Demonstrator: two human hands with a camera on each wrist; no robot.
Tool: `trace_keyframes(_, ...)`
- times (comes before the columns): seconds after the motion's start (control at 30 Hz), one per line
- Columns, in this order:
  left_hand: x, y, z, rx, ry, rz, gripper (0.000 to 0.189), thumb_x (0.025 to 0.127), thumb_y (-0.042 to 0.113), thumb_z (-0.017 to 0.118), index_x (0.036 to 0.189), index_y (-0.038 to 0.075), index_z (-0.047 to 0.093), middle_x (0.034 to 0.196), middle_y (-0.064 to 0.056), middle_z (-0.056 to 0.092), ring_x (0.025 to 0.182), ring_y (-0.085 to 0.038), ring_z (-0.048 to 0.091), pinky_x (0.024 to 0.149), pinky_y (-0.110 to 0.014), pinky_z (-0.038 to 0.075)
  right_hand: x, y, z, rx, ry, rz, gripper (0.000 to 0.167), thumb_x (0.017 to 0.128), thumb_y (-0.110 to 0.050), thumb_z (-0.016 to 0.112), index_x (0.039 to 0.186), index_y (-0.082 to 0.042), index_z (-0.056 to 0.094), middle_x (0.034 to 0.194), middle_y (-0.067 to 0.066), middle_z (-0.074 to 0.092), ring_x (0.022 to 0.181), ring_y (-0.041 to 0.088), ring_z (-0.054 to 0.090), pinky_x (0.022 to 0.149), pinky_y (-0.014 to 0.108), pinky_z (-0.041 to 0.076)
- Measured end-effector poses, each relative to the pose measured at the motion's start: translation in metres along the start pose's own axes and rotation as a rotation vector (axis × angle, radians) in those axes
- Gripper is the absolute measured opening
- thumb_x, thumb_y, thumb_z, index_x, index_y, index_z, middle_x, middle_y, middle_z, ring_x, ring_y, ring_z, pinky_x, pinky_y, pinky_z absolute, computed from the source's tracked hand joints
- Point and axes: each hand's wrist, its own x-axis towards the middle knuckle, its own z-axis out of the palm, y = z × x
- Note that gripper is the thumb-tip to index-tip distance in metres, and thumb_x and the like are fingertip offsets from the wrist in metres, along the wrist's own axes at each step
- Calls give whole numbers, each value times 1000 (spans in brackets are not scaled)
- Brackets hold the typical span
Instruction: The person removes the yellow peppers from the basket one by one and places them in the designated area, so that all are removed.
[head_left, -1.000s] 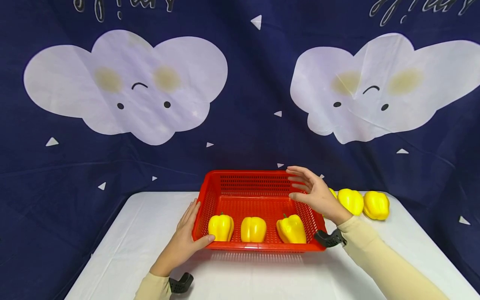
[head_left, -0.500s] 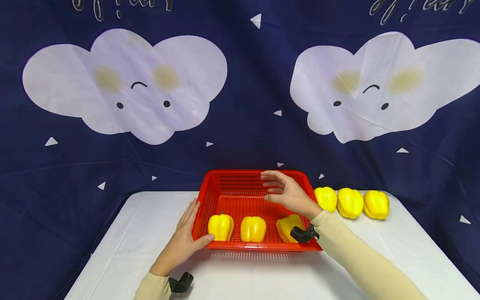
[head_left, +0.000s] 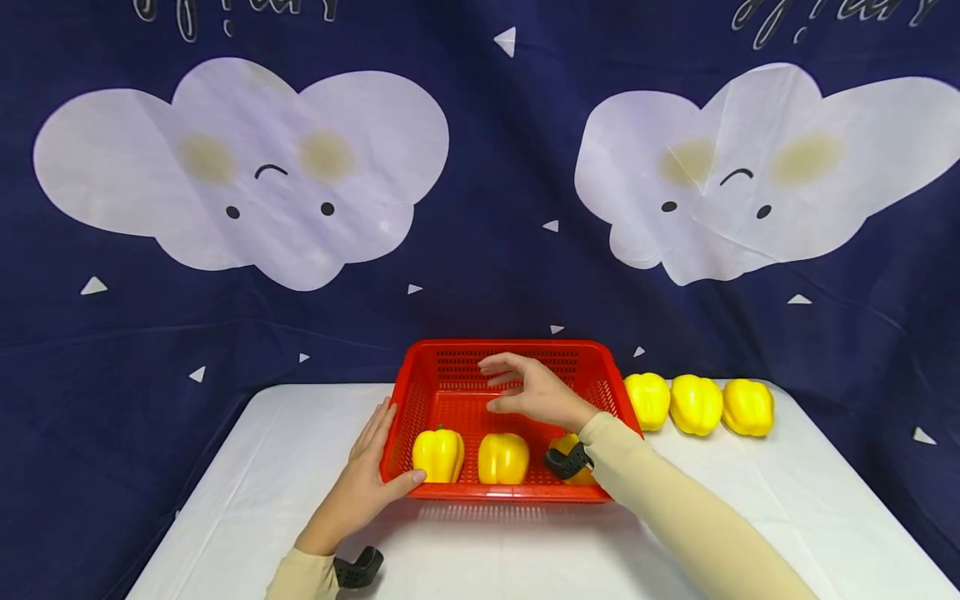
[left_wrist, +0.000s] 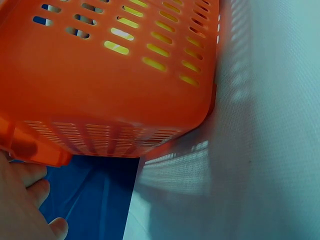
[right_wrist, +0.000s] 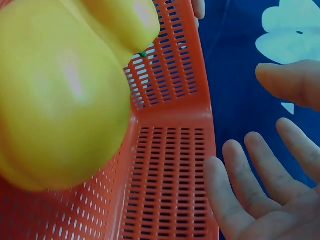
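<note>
A red plastic basket with slotted walls stands on the table. Three yellow bell peppers lie along its front side: a left pepper, a middle pepper and a right pepper, the last partly hidden by my right wrist and its black mount. My left hand rests against the basket's left side, fingers straight along the wall and thumb over the front rim. Above the basket's middle hovers my right hand, fingers spread and slightly bent, holding nothing. Two peppers loom large beside it in the right wrist view.
Outside the basket's right wall, three more yellow bell peppers sit in a row on the white-covered table. A dark blue curtain with white clouds hangs right behind the table.
My right hand has moved left from the basket's right side to above its middle, its wrist now covering part of the right pepper. My left hand stays at the basket's left side.
</note>
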Motion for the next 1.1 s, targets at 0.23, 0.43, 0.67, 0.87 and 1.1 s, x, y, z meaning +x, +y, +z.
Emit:
trace_keyframes(0.23,0,1,0,1,-4,-4,102,85,45,76,161,6,19,168,-12,11,151,-40,12,110,-76,16,10,-5,15,-48,-89,30,54,86,-12,79,136,-10,58,134,6,60,122,37,58,93,34,55)
trace_keyframes(0.43,0,1,-1,4,-5,7,101,86,44,75,161,6,18,168,-12,10,151,-41,11,109,-77,14,17,-9,24,-88,-164,58,52,86,-15,81,134,-13,60,129,3,63,118,33,61,93,33,54)
trace_keyframes(0.67,1,0,-1,-3,-9,10,102,86,44,76,161,6,18,168,-12,9,152,-41,10,109,-77,14,23,-11,36,-99,-253,108,50,87,-15,79,133,-12,61,128,6,64,115,31,63,92,34,55)
trace_keyframes(0.87,1,0,0,1,-9,11,102,86,43,76,161,6,18,168,-11,9,152,-40,10,110,-76,15,28,-11,46,-127,-316,139,49,85,-13,80,131,-11,63,130,13,64,118,32,62,92,36,55)
trace_keyframes(1.1,0,0,-1,14,-10,1,102,86,45,76,161,7,18,168,-10,9,152,-40,11,108,-77,16,30,-13,52,-255,-353,158,51,83,-18,83,130,-11,65,122,1,68,112,21,64,95,37,52)
